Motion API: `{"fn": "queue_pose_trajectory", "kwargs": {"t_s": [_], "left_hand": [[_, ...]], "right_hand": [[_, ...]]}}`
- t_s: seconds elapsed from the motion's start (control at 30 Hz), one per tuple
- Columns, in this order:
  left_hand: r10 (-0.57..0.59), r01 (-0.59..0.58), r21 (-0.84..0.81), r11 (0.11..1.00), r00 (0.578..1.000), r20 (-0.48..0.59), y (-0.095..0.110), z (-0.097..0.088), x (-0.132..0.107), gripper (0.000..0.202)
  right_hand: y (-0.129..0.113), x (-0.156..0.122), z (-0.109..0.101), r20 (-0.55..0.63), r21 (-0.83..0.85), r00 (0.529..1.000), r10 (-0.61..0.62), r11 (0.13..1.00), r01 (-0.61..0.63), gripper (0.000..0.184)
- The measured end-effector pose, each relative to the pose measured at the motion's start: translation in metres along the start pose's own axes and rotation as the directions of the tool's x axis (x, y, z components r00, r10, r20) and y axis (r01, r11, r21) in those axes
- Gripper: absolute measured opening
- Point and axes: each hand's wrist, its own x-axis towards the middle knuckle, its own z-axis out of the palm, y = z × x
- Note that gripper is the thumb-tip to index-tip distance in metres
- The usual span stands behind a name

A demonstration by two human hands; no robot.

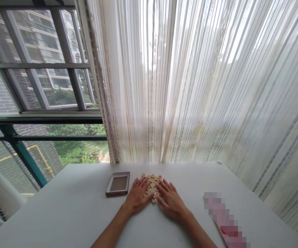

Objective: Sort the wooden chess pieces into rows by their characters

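Observation:
Round wooden Chinese chess pieces [152, 185] lie bunched together on the white table [87, 206], several with red or dark characters and others plain side up. My left hand [139, 195] rests palm down along the left side of the bunch, fingers stretched out and covering some pieces. On the right side, my right hand [171, 199] lies flat with its fingers spread, touching the edge of the bunch. One piece [154, 199] sits nearest me, between the two thumbs. Pieces under the palms are hidden.
A shallow open box [118, 184] with a brown bottom stands left of my left hand. A pinkish item [225, 220], blurred by pixels, lies at the right. Beyond the table hang sheer striped curtains [190, 103], with an open window [45, 62] and a green railing [22, 155] at the left.

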Motion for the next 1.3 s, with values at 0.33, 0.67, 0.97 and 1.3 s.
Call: {"fn": "queue_pose_trajectory", "kwargs": {"t_s": [0.33,0.67,0.97,1.3], "left_hand": [[-0.074,0.046,-0.147,0.988,0.978,-0.195,0.012,-0.021,-0.028,0.028],[-0.133,0.083,-0.246,0.966,0.972,-0.191,0.009,-0.024,-0.038,0.024],[-0.103,0.048,-0.234,0.971,0.969,-0.226,0.017,-0.028,-0.037,0.016],[-0.095,0.053,-0.197,0.979,0.973,-0.212,0.018,-0.028,-0.037,0.023]], "right_hand": [[0.006,-0.001,0.006,-0.054,-0.015,0.998,-0.023,1.0,0.022,0.065],[0.009,-0.005,0.009,-0.165,0.023,0.986,-0.035,0.999,0.04,0.061],[0.007,-0.003,0.005,-0.17,0.019,0.985,-0.033,0.999,0.037,0.059],[0.0,-0.003,0.004,-0.214,0.0,0.976,-0.047,0.999,0.048,0.054]]}}
